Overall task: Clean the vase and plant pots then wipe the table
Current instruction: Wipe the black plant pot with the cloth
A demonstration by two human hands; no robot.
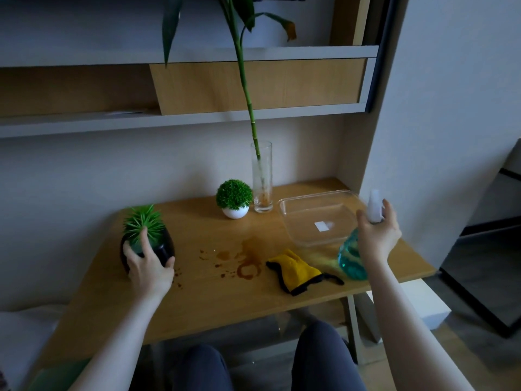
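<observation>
**Cleaning barely begun: pot in one hand, sprayer in the other**

The left hand [146,266] grips the round black plant pot with spiky green artificial leaves [148,244]; its fingers are spread and curled over the pot's rim and near side, the thumb pressed low against the side facing the stains. The pot looks to sit on the wooden table [197,306], though I cannot tell whether it is slightly lifted.

The right hand [377,232] is wrapped around the neck of a translucent teal spray bottle with a white nozzle [352,261], fingers curled around it just under the nozzle, which rises above the fingertips. The bottle's body hangs below the palm, blurred.

Between the two hands, brown liquid stains and splashes [245,261] lie on the tabletop. Just beside the right hand's wrist lies a crumpled yellow cloth with black edging [296,269], untouched. Beyond the right fingertips sits an empty clear rectangular plastic container [318,218]. Farther off from both hands stand a small white round pot holding a green ball-shaped plant [234,203] and, just beside it, a tall clear glass vase with a bamboo stalk [262,179], brownish residue at its bottom.

By my judgement almost everything remains: the vase looks dirty, the white pot has not been taken up, the stains are unwiped. The black pot appears to be the first item in hand, likely about to be sprayed.
</observation>
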